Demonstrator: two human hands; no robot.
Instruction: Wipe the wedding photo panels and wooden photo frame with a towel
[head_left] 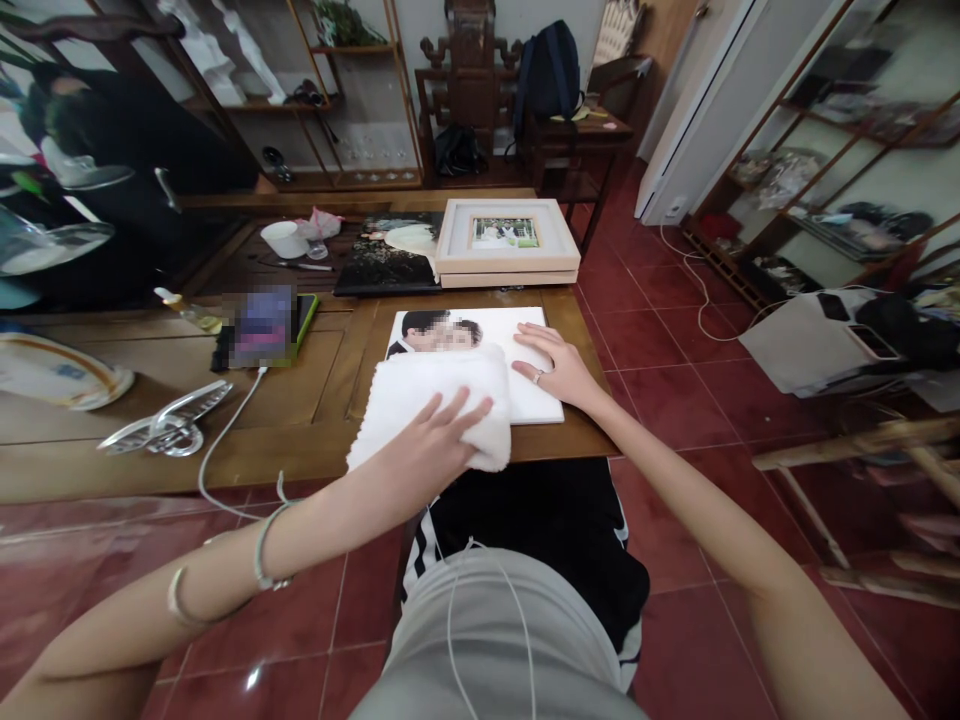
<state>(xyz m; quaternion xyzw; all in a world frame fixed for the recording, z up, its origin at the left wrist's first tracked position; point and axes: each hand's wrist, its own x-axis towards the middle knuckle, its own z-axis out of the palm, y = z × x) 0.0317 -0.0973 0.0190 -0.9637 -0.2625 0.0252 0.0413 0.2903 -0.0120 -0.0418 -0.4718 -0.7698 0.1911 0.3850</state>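
Note:
A white photo panel showing two people lies flat at the front edge of the wooden table. Over its lower left part is a fluffy white towel, which hides much of the picture. My left hand rests on top of the towel with its fingers spread, pressing it down. On the right side of the panel lies my right hand, a ring on one finger, its fingers apart and touching the surface. Whether the towel is gripped underneath does not show.
Behind the panel stand a pale wooden picture frame and a dark photo print. Leftward on the table are a phone on a white cable, a silver hair clip, a small bottle and a white cup.

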